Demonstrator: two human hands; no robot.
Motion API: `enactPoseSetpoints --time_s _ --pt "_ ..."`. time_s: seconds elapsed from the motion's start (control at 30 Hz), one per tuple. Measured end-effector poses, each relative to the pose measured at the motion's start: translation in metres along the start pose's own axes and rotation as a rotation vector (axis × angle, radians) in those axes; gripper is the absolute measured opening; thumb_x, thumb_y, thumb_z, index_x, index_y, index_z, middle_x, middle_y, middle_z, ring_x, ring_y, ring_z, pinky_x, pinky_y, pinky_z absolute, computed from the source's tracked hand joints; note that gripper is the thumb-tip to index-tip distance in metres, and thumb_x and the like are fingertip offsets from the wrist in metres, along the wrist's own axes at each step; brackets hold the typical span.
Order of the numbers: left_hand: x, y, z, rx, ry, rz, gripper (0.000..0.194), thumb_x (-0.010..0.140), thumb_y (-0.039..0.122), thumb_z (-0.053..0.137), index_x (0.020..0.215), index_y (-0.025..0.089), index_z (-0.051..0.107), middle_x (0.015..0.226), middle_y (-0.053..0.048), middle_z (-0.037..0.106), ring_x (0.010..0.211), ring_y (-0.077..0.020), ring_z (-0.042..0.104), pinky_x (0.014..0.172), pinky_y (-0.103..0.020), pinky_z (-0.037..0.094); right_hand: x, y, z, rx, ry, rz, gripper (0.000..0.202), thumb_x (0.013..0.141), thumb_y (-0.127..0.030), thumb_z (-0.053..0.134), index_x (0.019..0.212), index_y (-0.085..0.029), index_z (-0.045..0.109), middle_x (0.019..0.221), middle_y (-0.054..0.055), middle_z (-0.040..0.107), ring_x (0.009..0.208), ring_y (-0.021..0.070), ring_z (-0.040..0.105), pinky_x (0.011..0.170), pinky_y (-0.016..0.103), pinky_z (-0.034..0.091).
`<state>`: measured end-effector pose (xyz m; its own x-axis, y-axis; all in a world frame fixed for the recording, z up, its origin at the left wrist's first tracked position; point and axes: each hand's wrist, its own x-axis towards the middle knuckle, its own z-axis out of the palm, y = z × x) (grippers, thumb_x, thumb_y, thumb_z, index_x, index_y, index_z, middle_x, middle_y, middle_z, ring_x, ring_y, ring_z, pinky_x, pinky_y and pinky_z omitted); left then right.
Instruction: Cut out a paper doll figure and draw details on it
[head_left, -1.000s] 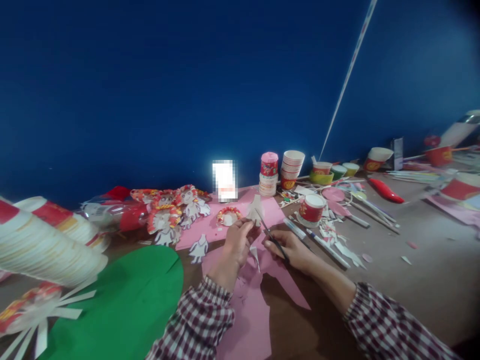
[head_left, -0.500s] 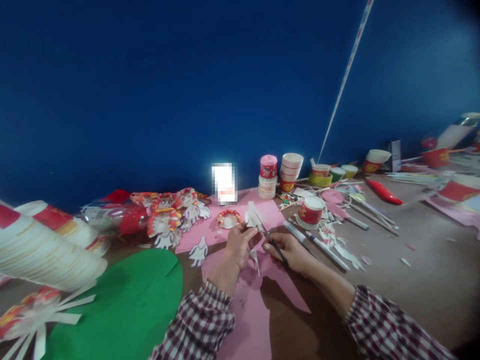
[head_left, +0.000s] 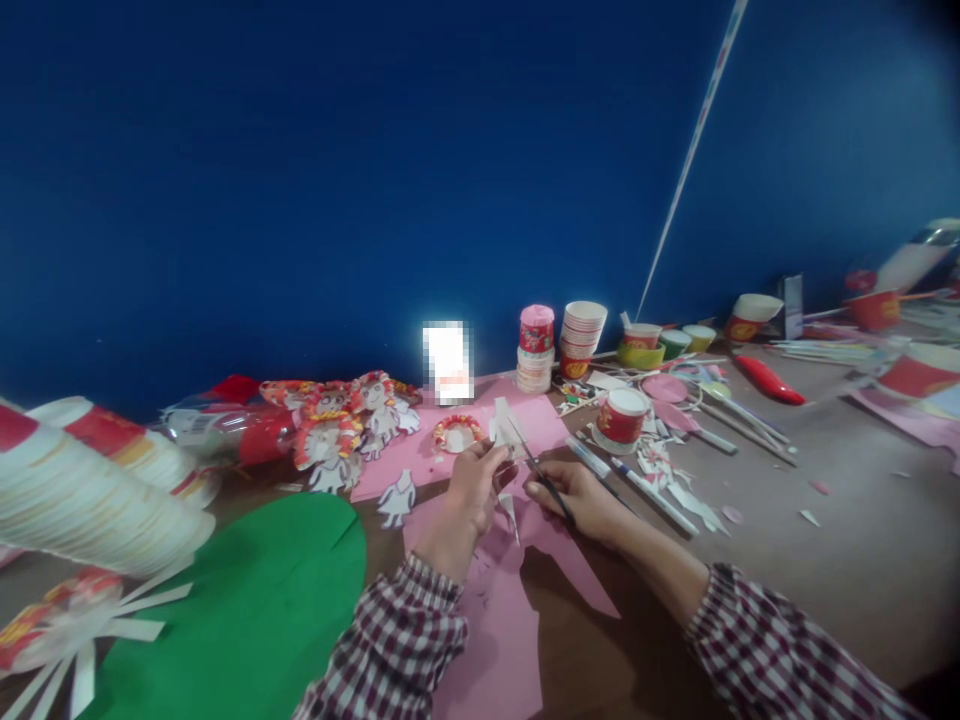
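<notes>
My left hand (head_left: pixel 474 492) pinches a small white paper piece (head_left: pixel 510 422) over pink paper sheets. Dark-handled scissors (head_left: pixel 551 485) are in my right hand (head_left: pixel 576 495), their blades pointing up and left against the white paper. Beyond my left hand lies a red-and-yellow patterned ring (head_left: pixel 459 434). A white paper cutout with a dark outline (head_left: pixel 397 498) rests left of my left hand. Below the hands a pink sheet (head_left: pixel 495 640) covers part of the brown table.
Leaning paper cups (head_left: pixel 97 500) and a green sheet (head_left: pixel 247 600) are at the left. Decorated cutouts (head_left: pixel 330 430) lie behind. Stacked cups (head_left: pixel 583 340), a red-and-white cup (head_left: pixel 622 418), pens (head_left: pixel 656 497) and paper scraps (head_left: pixel 697 505) sit at the right.
The white paper has turned slightly in my left hand, whose fingers have shifted a little. The scissors stay in my right hand, nearly in place. The whole view has moved slightly.
</notes>
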<state>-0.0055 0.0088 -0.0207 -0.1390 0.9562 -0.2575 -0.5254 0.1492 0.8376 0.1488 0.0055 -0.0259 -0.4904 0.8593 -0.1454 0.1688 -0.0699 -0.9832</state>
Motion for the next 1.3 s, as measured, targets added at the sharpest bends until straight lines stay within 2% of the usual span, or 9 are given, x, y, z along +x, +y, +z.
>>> enactPoseSetpoints --time_s 0.47,0.73,1.03,1.3 --pt "0.003 0.002 0.001 -0.076 0.070 0.098 0.027 0.055 0.014 0.076 0.073 0.016 0.056 0.067 0.001 0.061 0.064 -0.0108 0.059 0.067 -0.024 0.049 -0.002 -0.008 0.001 -0.064 -0.040 -0.003 0.043 0.075 -0.057 0.064 0.083 -0.016 0.056 0.052 -0.005 0.051 0.042 0.0079 0.046 0.039 0.018 0.035" --pt "-0.001 0.001 0.005 -0.094 0.052 0.090 0.026 0.057 0.014 0.074 0.071 0.016 0.053 0.064 0.003 0.058 0.061 -0.0098 0.058 0.067 -0.025 0.049 -0.002 -0.004 0.000 -0.074 -0.057 -0.003 0.038 0.076 -0.052 0.064 0.083 -0.016 0.057 0.052 -0.005 0.052 0.042 0.0077 0.047 0.039 0.017 0.036" --pt "-0.003 0.000 0.007 -0.062 0.031 0.081 0.024 0.058 0.012 0.072 0.073 0.016 0.055 0.070 0.000 0.061 0.067 -0.0118 0.059 0.073 -0.028 0.050 -0.002 -0.003 0.000 -0.084 -0.059 -0.010 0.036 0.077 -0.050 0.065 0.083 -0.016 0.056 0.053 -0.005 0.052 0.042 0.0078 0.047 0.039 0.017 0.036" --pt "-0.006 0.000 0.009 -0.043 0.023 0.079 0.022 0.058 0.012 0.072 0.074 0.015 0.056 0.068 0.001 0.060 0.063 -0.0107 0.058 0.064 -0.024 0.048 -0.002 -0.001 0.000 -0.091 -0.053 -0.038 0.032 0.077 -0.046 0.066 0.084 -0.016 0.058 0.053 -0.005 0.052 0.043 0.0078 0.047 0.040 0.017 0.035"
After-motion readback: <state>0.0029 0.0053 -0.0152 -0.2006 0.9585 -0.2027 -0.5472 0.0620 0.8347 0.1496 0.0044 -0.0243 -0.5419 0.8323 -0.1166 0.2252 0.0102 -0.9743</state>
